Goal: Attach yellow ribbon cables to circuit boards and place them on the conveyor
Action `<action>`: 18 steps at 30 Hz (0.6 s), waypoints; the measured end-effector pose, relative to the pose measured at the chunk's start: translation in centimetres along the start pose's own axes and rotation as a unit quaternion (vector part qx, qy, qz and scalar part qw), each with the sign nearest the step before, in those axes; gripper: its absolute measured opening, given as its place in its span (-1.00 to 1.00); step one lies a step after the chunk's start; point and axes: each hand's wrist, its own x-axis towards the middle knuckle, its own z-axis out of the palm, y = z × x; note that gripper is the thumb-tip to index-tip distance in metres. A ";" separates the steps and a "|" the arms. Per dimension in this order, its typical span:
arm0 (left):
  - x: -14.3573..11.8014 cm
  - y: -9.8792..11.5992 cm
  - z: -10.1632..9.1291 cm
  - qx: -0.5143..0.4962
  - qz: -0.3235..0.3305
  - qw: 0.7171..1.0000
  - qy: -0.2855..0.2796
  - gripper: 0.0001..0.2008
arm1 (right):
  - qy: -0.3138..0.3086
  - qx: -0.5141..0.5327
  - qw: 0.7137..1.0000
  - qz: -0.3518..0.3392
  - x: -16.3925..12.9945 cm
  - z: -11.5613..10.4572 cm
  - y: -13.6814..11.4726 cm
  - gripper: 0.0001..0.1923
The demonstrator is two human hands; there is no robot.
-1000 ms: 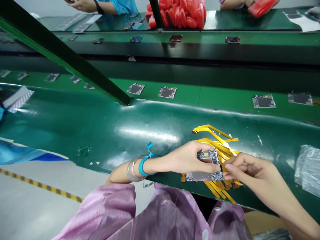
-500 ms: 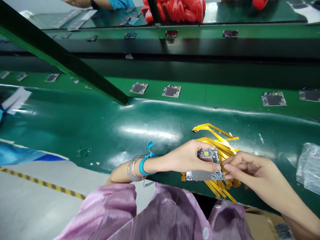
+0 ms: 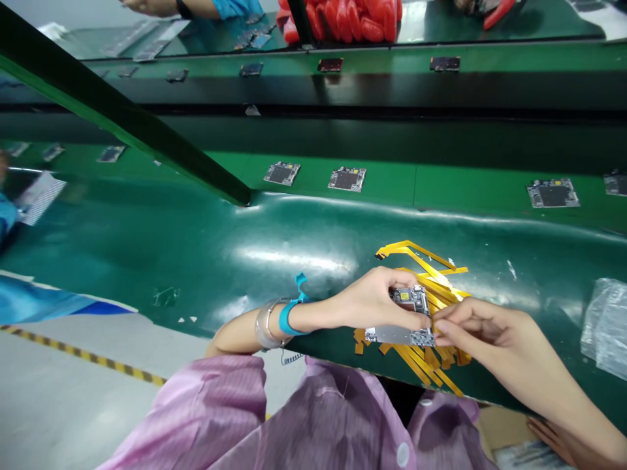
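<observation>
Since the moment before, the circuit board (image 3: 401, 320) has tipped flatter and slid a little to the left, so the work on its right edge seems to continue. The left hand (image 3: 372, 303) grips it from the left above the pile of yellow strips (image 3: 431, 287), its long side running left to right. The right hand (image 3: 470, 323) pinches at its right end; beyond the pile, other boards (image 3: 347, 178) lie on the belt (image 3: 147, 235).

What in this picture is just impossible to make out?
- Head view: the circuit board is partly hidden by the left hand.
- What the right hand pinches at the board's edge is hidden by its fingertips.
- Boards on the belt are too small to read.
</observation>
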 end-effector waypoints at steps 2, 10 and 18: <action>0.3 -0.2 0.2 -0.006 0.005 1.000 0.002 -0.81 | 0.002 -0.007 1.000 0.004 0.0 0.0 0.3 -0.74; 1.1 -1.2 0.2 -0.045 0.002 0.999 -0.029 -0.55 | -0.033 0.024 0.997 0.067 -0.3 0.2 1.2 -0.70; 1.4 -0.9 0.3 0.004 0.046 0.998 0.040 -0.63 | -0.045 0.018 0.998 0.029 1.1 -0.3 2.0 -0.71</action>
